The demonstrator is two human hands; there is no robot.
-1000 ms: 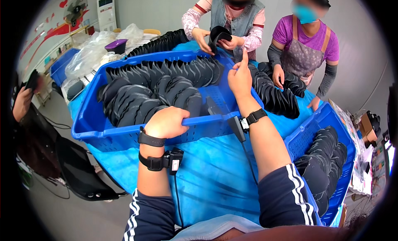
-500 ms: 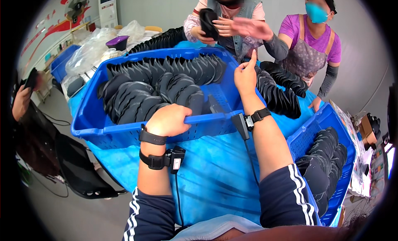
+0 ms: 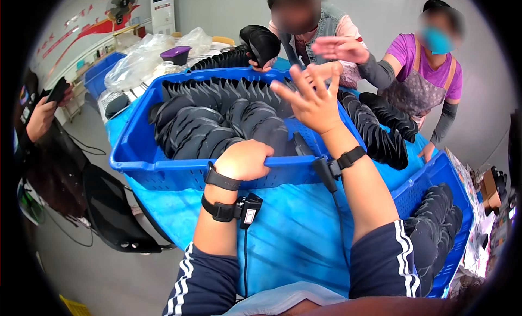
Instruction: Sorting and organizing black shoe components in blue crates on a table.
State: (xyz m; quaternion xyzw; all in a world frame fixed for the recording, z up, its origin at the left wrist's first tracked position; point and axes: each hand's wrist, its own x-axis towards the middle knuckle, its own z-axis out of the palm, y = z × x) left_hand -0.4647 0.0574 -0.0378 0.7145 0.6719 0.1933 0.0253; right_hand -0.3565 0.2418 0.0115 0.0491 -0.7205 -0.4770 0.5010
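Observation:
My left hand is wrapped over the near rim of a large blue plastic crate. Rows of nested black curved pieces, whose kind I cannot make out, fill much of that crate. Above the crate's right end, my right hand is raised with its fingers spread and nothing in it. Past it, a co-worker's hand reaches out in the air. Another person holds black curved pieces beyond the crate's far rim.
A blue cloth covers the table. More black pieces lie in rows to the right, and a second blue crate holds others. Plastic bags and a purple container stand at back left. A black chair is at left.
My right hand has gone from a pointing finger to spread fingers. The far person's black pieces have moved left and lower, toward the crate's far rim. My left hand stays on the near rim.

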